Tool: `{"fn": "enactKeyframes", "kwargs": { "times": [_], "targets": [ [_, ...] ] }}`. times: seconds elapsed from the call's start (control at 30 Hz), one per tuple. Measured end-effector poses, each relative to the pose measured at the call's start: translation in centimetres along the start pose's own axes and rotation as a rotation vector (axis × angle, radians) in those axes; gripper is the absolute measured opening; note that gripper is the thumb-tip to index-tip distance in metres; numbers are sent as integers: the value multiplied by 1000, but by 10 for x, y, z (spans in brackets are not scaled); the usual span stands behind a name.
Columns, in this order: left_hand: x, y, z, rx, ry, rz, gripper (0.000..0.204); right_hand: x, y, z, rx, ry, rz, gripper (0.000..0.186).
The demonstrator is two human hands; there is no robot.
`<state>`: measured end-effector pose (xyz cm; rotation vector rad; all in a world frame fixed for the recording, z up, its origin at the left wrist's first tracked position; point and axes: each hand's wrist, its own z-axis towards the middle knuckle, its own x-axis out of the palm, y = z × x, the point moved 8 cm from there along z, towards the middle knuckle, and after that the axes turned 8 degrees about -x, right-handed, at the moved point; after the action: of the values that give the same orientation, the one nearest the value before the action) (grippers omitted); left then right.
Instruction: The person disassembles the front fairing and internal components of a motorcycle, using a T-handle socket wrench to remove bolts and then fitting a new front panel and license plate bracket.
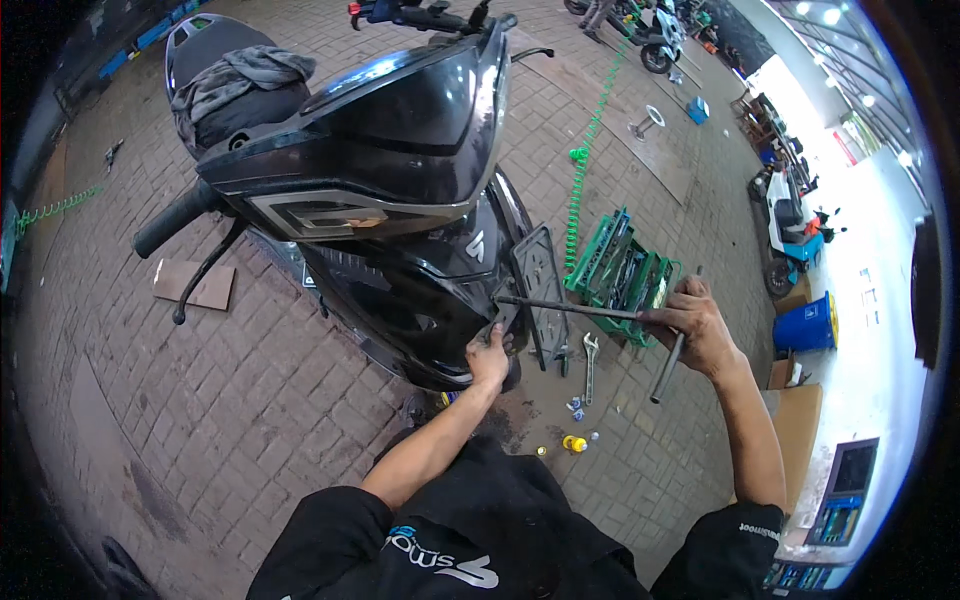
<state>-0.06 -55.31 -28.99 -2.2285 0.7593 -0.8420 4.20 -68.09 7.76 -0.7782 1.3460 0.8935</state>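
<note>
A black scooter (400, 160) stands in front of me, its front end facing me. My right hand (698, 325) is closed round the crossbar of a T-handle wrench (575, 307). The wrench's long shaft lies nearly level and points left, its tip at the scooter's lower front panel (410, 305). Just below that tip, my left hand (487, 357) is closed at a narrow dark grey piece (505, 318) by the panel's edge. How that piece joins the scooter, and whether the tip sits on a fastener, I cannot make out.
Right of the scooter lie a flat dark panel (543, 285), a green toolbox (655, 268) full of tools, and an adjustable wrench (590, 368). A yellow bottle (574, 443) is closer to me. A green coiled hose (574, 200) runs across the paving. A blue bin (806, 325) stands by the right wall.
</note>
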Motion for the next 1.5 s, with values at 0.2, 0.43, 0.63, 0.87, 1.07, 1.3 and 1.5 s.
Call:
{"fn": "enactKeyframes", "kwargs": {
  "times": [0.2,0.43,0.63,0.87,1.07,1.3,1.5],
  "targets": [
    [3,22,2,38,15,89,30,1,-24,2,84,-7,69,23],
    [0,22,3,141,27,389,29,13,-21,-24,88,-34,20,26],
    [5,2,-14,170,68,457,30,23,-16,-57,195,-141,93,28],
    [14,-25,-32,104,82,364,34,25,-51,-53,239,-238,177,24],
    [20,-25,-34,84,95,288,30,30,-54,-64,212,-242,232,24],
    [18,-18,-33,48,77,285,27,41,-52,-84,227,-270,236,26],
    [15,-25,-31,132,76,432,26,46,-45,-92,242,-358,213,28]
  ]
}}
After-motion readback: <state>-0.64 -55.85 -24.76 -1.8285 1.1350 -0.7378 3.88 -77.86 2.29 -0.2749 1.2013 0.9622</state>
